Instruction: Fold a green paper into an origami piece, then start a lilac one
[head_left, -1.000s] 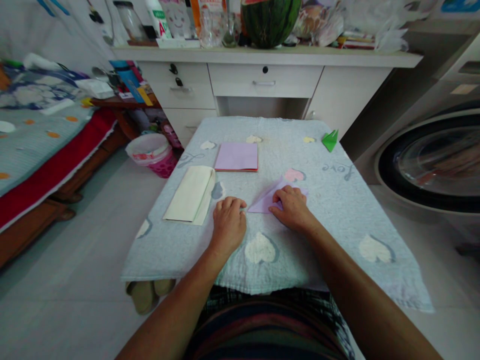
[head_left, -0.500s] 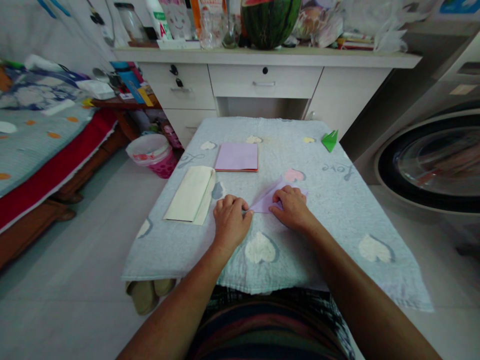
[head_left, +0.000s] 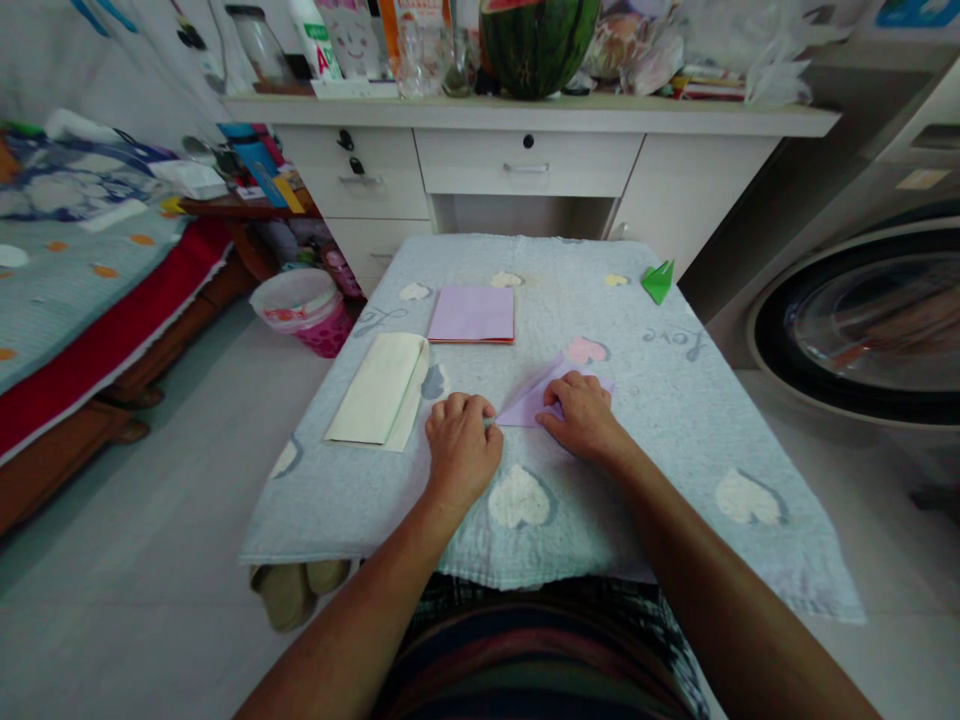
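Note:
A folded sheet of light purple paper [head_left: 523, 408] lies on the cloth-covered table in front of me, forming a triangle whose narrow point faces left. At that point is my left hand [head_left: 463, 447], its fingers curled and its thumb and forefinger closed at the corner. My right hand [head_left: 583, 415] rests over the right part of the sheet, fingers bent and pressed down on it. Part of the paper is hidden beneath this hand. Beyond my hands sits a square stack of paper [head_left: 472, 312], purple on top with a red edge showing below.
Left of my hands lies a folded cream sheet [head_left: 379, 390]. A small green folded paper piece [head_left: 658, 282] sits near the table's far right corner. Heart-patterned cloth [head_left: 637, 500] covers the table. Behind stands a white cabinet [head_left: 525, 160]; a washing machine [head_left: 862, 320] is at right.
Hardly anything differs. My left thumb has drawn in slightly at the paper's left corner; my right hand and the sheet stay in place.

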